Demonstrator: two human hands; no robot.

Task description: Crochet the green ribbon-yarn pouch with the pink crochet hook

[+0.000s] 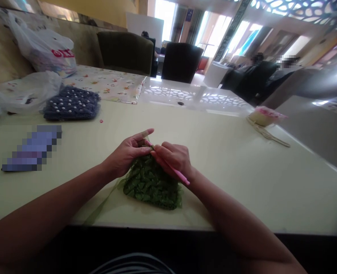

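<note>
A green piece of crochet work (151,184), made of ruffled ribbon, lies near the table's front edge below my hands. My left hand (125,154) pinches its upper edge between thumb and fingers, with the index finger stretched out. Closed around a pink crochet hook (182,177), my right hand (174,155) brings the hook's tip to that same edge, against the left fingertips. The exact loop at the tip is too small to make out. A loose green ribbon (104,203) trails from the work's left side toward the front edge.
On the left of the pale table (228,171) are a blurred-out flat item (34,148), a dark blue beaded piece (72,102) and a plastic bag (47,49). A pink-topped pouch (267,115) with a cord sits at right. Chairs (125,51) and people are beyond.
</note>
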